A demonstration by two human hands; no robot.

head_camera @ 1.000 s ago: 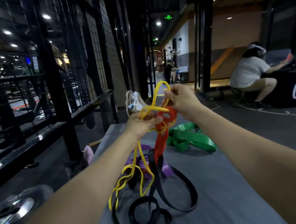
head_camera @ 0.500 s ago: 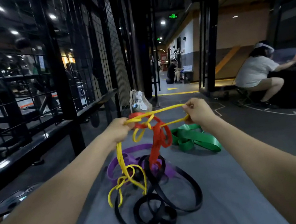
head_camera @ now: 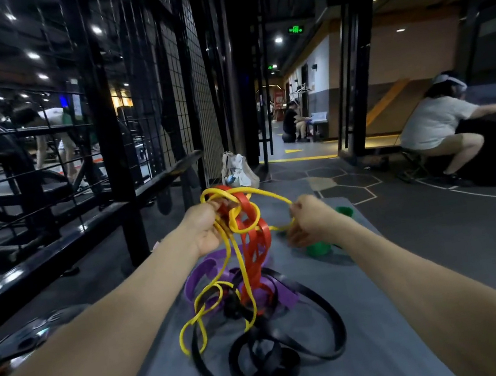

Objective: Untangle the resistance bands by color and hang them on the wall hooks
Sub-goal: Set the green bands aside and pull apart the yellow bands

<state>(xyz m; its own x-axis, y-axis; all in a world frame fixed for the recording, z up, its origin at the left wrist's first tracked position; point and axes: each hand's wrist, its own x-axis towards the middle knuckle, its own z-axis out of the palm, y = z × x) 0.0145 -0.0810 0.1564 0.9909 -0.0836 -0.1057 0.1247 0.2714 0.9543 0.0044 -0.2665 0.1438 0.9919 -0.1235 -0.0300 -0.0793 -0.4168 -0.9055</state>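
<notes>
A knot of resistance bands rises off a grey mat (head_camera: 392, 343). My left hand (head_camera: 206, 229) grips the top of the tangle, where the thin yellow band (head_camera: 240, 272) loops around the red band (head_camera: 256, 244). My right hand (head_camera: 309, 222) pinches a strand of the same yellow band, drawn out to the right. The red band hangs down into wide black bands (head_camera: 319, 328) and a purple band (head_camera: 203, 273) lying on the mat. A green band (head_camera: 318, 248) lies mostly hidden behind my right hand.
A black wire-mesh cage wall (head_camera: 140, 123) with heavy rails runs along the left. A weight plate (head_camera: 27, 336) lies on the floor at the left. A bag (head_camera: 237, 170) sits past the mat. A seated person (head_camera: 437, 127) leans over a black box at the right.
The yellow strand between my hands has gone from a taut straight line to a slack arc. My right hand has dropped lower and now hides most of the green band.
</notes>
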